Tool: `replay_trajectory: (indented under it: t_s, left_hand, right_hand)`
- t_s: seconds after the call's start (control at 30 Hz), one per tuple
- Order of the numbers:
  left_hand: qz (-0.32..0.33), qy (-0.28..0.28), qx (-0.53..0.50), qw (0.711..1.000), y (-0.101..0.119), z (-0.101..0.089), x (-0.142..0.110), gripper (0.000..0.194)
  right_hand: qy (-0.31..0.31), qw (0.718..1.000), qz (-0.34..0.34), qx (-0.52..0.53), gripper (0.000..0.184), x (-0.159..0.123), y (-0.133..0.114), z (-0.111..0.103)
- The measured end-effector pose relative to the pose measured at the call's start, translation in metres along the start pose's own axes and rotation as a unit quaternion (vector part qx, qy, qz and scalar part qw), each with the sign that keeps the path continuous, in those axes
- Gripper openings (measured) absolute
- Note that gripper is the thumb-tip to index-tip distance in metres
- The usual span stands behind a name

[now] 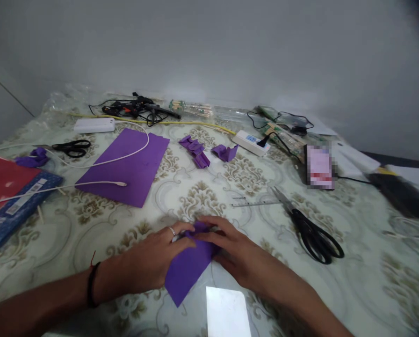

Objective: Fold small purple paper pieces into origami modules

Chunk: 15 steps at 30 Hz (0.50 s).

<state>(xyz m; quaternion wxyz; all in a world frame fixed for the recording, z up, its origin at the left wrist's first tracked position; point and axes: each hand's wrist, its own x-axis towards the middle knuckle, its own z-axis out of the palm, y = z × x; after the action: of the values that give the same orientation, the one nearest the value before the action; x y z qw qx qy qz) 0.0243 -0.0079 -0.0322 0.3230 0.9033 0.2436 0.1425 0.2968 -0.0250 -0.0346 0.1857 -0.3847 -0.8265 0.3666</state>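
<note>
A small piece of purple paper (190, 269) lies between my hands near the front of the table, one corner pointing toward me. My left hand (149, 255), with a ring and a dark wristband, grips its upper left part between thumb and fingers. From the other side my right hand (235, 250) pinches the paper's upper edge, fingers bent over it. The far edge is partly hidden under my fingertips. Black-handled scissors (314, 234) rest to the right of my right hand, blades partly apart, beside a clear ruler (255, 202).
Larger purple sheets (128, 164) lie behind my left hand, crossed by a white cable (100, 183). Crumpled purple pieces (195, 150) sit at the back middle, near a power strip (251, 142). More scissors (71, 148), a red and blue packet (16, 196) and a phone (320, 167) lie around.
</note>
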Motion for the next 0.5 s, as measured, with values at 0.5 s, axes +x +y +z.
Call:
replay_trajectory:
  t_s: [0.5]
  left_hand:
    - [-0.042, -0.011, 0.100, 0.994, 0.032, 0.015, -0.034, 0.065]
  right_hand:
    - [0.030, 0.998, 0.015, 0.051, 0.037, -0.016, -0.017, 0.025]
